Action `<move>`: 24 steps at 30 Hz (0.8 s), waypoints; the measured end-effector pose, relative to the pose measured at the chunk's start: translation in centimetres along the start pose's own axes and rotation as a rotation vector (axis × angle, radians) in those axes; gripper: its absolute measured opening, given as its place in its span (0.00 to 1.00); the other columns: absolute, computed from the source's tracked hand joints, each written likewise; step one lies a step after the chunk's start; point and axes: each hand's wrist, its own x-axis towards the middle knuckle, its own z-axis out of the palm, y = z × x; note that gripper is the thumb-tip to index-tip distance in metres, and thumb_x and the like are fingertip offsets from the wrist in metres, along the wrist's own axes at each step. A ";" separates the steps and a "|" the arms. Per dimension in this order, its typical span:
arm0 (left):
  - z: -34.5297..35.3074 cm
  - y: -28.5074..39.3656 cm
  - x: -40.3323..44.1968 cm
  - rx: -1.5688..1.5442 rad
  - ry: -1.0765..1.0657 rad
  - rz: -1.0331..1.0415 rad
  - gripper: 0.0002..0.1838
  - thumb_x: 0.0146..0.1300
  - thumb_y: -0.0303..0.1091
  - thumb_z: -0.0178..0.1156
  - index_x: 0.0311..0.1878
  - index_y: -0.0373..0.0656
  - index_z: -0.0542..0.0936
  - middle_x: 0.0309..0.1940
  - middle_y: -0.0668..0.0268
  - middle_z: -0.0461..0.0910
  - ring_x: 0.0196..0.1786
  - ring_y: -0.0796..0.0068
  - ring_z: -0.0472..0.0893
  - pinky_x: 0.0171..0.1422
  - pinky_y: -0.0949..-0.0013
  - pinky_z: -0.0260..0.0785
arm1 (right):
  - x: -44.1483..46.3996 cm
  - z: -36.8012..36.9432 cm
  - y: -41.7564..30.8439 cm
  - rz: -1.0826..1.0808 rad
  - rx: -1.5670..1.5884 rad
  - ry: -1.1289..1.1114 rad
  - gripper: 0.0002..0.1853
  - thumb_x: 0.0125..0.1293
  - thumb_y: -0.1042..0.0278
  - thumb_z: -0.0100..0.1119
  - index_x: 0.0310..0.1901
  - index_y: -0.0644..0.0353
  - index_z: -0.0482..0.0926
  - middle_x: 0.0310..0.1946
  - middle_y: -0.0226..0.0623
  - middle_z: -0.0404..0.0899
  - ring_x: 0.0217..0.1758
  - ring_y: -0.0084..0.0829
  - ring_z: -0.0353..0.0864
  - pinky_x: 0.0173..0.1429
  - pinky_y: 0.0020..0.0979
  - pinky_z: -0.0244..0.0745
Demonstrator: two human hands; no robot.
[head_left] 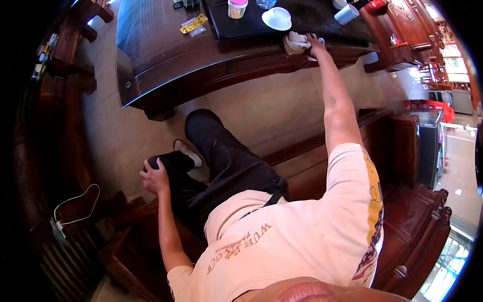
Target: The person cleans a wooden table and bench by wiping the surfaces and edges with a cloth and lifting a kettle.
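My right hand [316, 46] reaches out to the near edge of the dark wooden table, its fingers closed on a bunched whitish cloth [297, 43]. Just beyond the cloth sits a white bowl [276, 19] on a black tray [229, 31]. Resting on my left knee, my left hand [155, 177] has its fingers apart and holds nothing. Part of the right hand's grip is hidden by the cloth's folds and the small size.
On the table [166, 75] are a pink-lidded jar [237, 9], yellow blister packs [194, 23] and a white cup [346, 15]. A carved wooden bench [412, 221] is under and beside me. A white cable [83, 219] loops at the lower left.
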 end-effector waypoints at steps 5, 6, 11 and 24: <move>0.6 1.0 0.7 -0.041 -0.049 0.021 0.28 0.64 0.63 0.55 0.61 0.58 0.76 0.43 0.48 0.76 0.39 0.44 0.82 0.42 0.48 0.77 | -2.7 3.2 -5.1 -0.219 0.010 0.188 0.44 0.52 0.60 0.69 0.72 0.47 0.60 0.69 0.55 0.64 0.70 0.57 0.65 0.71 0.47 0.65; 0.9 1.1 0.8 -0.042 -0.057 0.028 0.29 0.64 0.63 0.55 0.62 0.57 0.75 0.44 0.48 0.76 0.40 0.43 0.82 0.43 0.47 0.77 | -5.1 2.9 -8.3 -0.259 0.011 0.215 0.43 0.52 0.60 0.69 0.71 0.46 0.61 0.68 0.56 0.64 0.70 0.58 0.66 0.70 0.48 0.65; -0.4 1.9 0.6 0.003 -0.026 0.037 0.30 0.64 0.66 0.54 0.61 0.57 0.75 0.43 0.48 0.76 0.39 0.43 0.83 0.42 0.47 0.77 | -9.2 3.9 -12.3 -0.380 0.297 0.216 0.28 0.70 0.48 0.52 0.68 0.49 0.67 0.66 0.50 0.68 0.69 0.51 0.68 0.68 0.48 0.67; 0.9 5.0 0.6 -0.072 0.030 0.109 0.30 0.62 0.65 0.56 0.60 0.57 0.76 0.44 0.49 0.76 0.38 0.44 0.83 0.43 0.46 0.77 | -25.7 10.2 -8.5 0.162 1.372 -0.716 0.52 0.47 0.46 0.79 0.66 0.72 0.63 0.58 0.50 0.73 0.59 0.38 0.77 0.58 0.39 0.78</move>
